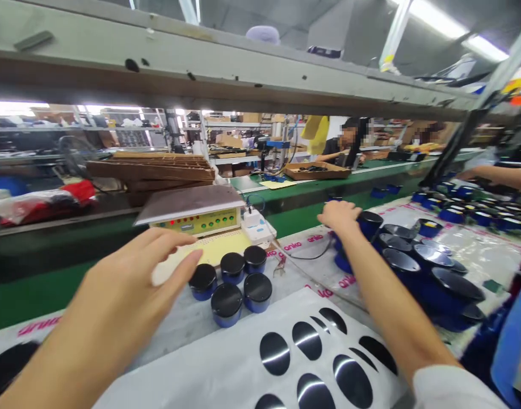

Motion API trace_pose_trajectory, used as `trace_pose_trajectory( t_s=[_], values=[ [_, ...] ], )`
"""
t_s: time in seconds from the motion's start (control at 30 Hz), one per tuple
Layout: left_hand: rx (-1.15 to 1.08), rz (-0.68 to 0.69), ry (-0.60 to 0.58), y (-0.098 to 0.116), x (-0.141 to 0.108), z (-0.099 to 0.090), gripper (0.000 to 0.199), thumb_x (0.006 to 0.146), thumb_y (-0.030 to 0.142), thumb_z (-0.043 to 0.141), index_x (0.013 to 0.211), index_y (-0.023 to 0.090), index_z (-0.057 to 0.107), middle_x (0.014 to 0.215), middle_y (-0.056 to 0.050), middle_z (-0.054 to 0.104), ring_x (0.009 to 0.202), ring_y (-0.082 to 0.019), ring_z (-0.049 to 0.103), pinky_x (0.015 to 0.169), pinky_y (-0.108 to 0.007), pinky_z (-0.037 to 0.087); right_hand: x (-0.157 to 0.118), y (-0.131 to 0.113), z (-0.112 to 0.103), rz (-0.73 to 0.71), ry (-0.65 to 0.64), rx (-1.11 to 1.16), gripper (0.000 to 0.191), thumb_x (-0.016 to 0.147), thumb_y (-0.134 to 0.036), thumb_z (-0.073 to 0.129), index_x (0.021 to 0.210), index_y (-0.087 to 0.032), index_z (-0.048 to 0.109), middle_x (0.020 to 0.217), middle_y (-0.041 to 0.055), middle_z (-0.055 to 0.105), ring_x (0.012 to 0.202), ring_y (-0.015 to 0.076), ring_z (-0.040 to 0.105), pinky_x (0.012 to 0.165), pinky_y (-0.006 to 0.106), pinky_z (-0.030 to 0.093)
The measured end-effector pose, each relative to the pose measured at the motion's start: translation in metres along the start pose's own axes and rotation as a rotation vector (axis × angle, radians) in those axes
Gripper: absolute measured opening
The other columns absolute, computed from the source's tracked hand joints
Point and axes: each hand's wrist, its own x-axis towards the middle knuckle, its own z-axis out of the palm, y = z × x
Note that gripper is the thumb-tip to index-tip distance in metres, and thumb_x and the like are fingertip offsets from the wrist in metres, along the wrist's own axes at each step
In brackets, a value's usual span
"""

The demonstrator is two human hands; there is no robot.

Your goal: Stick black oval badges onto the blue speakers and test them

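My left hand (pixel 137 284) hangs over the left of the bench, thumb and fingers apart with nothing between them. Just right of it stand several short blue cylinders with black tops (pixel 227 301). My right hand (pixel 339 216) reaches forward to the far edge of the bench, beside a group of larger blue pieces with glossy dark tops (pixel 400 260). Its fingers are bent over, and what they hold, if anything, is hidden. In front of me lies a white sheet (pixel 218 363) bearing black round and oval stickers (pixel 274 353).
A control box (pixel 201 218) and a white power strip (pixel 258 227) stand behind the cylinders. A shelf beam (pixel 226 62) crosses overhead. Another person's arm (pixel 499 175) reaches in at right over more blue pieces. A person (pixel 341 145) sits across the green belt.
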Motion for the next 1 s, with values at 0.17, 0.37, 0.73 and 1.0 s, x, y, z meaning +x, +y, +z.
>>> trace_pose_trajectory(
  t_s=[0.17, 0.37, 0.73, 1.0],
  values=[
    [0.027, -0.001, -0.391, -0.004, 0.002, 0.029, 0.031, 0.088, 0.041, 0.045, 0.109, 0.025, 0.061, 0.115, -0.005, 0.061, 0.100, -0.025, 0.062, 0.089, -0.039, 0.046, -0.010, 0.030, -0.008, -0.024, -0.005, -0.012, 0.037, 0.091, -0.034, 0.058, 0.123, -0.016, 0.053, 0.131, 0.0116, 0.050, 0.117, 0.0281, 0.050, 0.096, 0.051, 0.041],
    [-0.009, -0.057, -0.580, -0.051, 0.002, 0.074, 0.054, 0.072, 0.015, 0.058, 0.125, 0.024, 0.053, 0.123, -0.011, 0.057, 0.100, -0.029, 0.063, 0.088, -0.043, 0.048, -0.074, -0.018, -0.031, -0.693, -0.071, 0.119, 0.023, 0.091, -0.033, 0.056, 0.105, -0.015, 0.057, 0.109, 0.0065, 0.057, 0.093, 0.0193, 0.057, 0.081, 0.038, 0.047],
    [-0.278, -0.140, -0.212, -0.070, -0.043, 0.136, 0.067, 0.077, 0.017, 0.063, 0.138, 0.027, 0.036, 0.129, -0.008, 0.048, 0.122, -0.022, 0.050, 0.105, -0.038, 0.039, -0.122, -0.091, 0.000, -1.233, -0.274, 0.199, 0.023, 0.091, -0.034, 0.058, 0.103, -0.015, 0.060, 0.104, 0.0056, 0.061, 0.086, 0.0169, 0.060, 0.075, 0.035, 0.052],
    [-0.398, -0.181, -0.154, -0.078, -0.049, 0.143, 0.067, 0.080, 0.025, 0.065, 0.140, 0.024, 0.035, 0.140, -0.009, 0.048, 0.130, -0.023, 0.044, 0.110, -0.041, 0.034, -0.101, -0.075, 0.013, -1.159, -0.290, 0.241, 0.016, 0.082, -0.031, 0.061, 0.085, -0.017, 0.055, 0.087, 0.0033, 0.060, 0.070, 0.0150, 0.058, 0.061, 0.028, 0.046]
  ],
)
